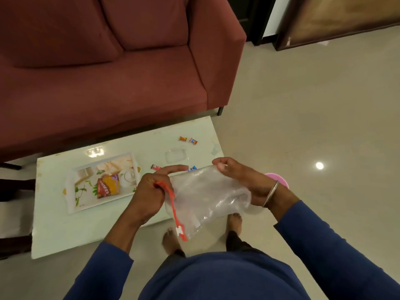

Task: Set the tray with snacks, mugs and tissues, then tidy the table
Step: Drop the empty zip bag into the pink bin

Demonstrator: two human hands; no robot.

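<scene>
Fingers: left hand (149, 197) pinches the red zip strip (173, 210) of the clear bag (207, 200) with thumb and curled fingers, forefinger pointing out straight; right hand (240, 180) curls round the bag's far end, thumb on top
Bag axis: runs from the low zip end near the body up and right to the closed end in the right hand — the mouth faces the left hand
Bag contents: look empty, though the crinkled plastic hides much (cannot say for certain)
Tray: the tray (101, 180) lies on the table (65, 234), left of and beyond the left hand, holding an orange snack packet (109, 187) and a glass mug (129, 177)
Loose sweets: wrapped sweets (188, 140) lie scattered on the table beyond the bag, well apart from the tray
Nearer hand: the left is closer to the tray; the right to the far sweets
Next move, as I judge it: open the zip, then gather the sweets — the mouth must turn up first
Floor: a pink bin (279, 180) shows behind the right wrist
</scene>
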